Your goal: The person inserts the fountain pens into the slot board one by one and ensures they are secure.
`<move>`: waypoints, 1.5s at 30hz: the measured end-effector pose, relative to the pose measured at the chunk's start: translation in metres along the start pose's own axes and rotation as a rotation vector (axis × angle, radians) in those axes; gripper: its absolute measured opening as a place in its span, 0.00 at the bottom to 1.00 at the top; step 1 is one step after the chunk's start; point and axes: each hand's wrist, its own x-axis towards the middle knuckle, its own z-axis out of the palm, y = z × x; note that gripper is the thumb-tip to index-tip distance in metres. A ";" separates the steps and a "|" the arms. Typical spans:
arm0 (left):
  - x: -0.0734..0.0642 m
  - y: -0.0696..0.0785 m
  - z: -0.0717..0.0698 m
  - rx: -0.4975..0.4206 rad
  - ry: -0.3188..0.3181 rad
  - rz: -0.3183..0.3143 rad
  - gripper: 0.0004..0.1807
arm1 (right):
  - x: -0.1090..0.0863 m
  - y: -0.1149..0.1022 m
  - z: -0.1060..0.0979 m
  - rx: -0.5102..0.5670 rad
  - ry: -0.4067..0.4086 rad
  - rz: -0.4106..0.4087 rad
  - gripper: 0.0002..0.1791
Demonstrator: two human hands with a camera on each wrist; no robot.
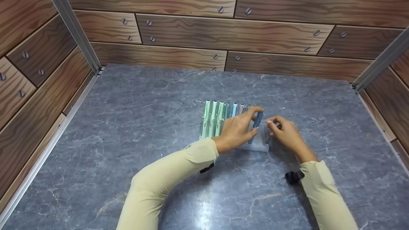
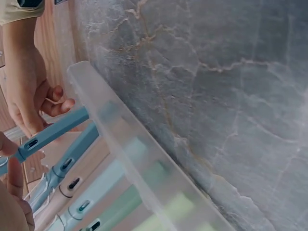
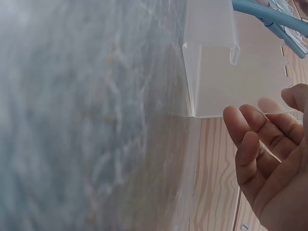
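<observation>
A translucent pen holder (image 1: 258,147) stands on the table with a row of capped pens in it. Light green pens (image 1: 211,123) fill its left side; a darker green, a light blue (image 2: 96,195), a beige and a blue pen follow. My left hand (image 1: 237,130) reaches over the row and pinches the blue pen (image 1: 258,120) at the right end between thumb and fingers. That pen leans, its lower end at the holder's front lip (image 2: 120,130). My right hand (image 1: 285,133) is just right of the holder, fingers loosely curled and holding nothing (image 3: 276,159).
The grey marbled table (image 1: 143,95) extends around the holder. Wood-patterned walls (image 1: 182,32) with metal corner posts (image 1: 80,35) close off the back and sides. A black wrist camera (image 1: 294,176) sits by the right sleeve.
</observation>
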 end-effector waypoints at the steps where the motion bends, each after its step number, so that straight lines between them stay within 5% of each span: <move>1: 0.000 0.000 0.001 0.007 -0.005 0.003 0.32 | 0.000 0.000 0.000 0.001 0.001 0.003 0.18; 16: 0.001 0.000 0.005 0.050 -0.080 -0.025 0.31 | -0.001 -0.001 -0.003 0.008 -0.001 0.010 0.18; 26: 0.004 -0.002 0.003 0.122 0.005 -0.004 0.26 | -0.001 -0.001 -0.002 -0.012 0.011 0.001 0.18; 45: 0.002 -0.010 -0.008 0.054 0.033 -0.054 0.28 | 0.002 -0.004 -0.002 0.009 -0.010 -0.008 0.19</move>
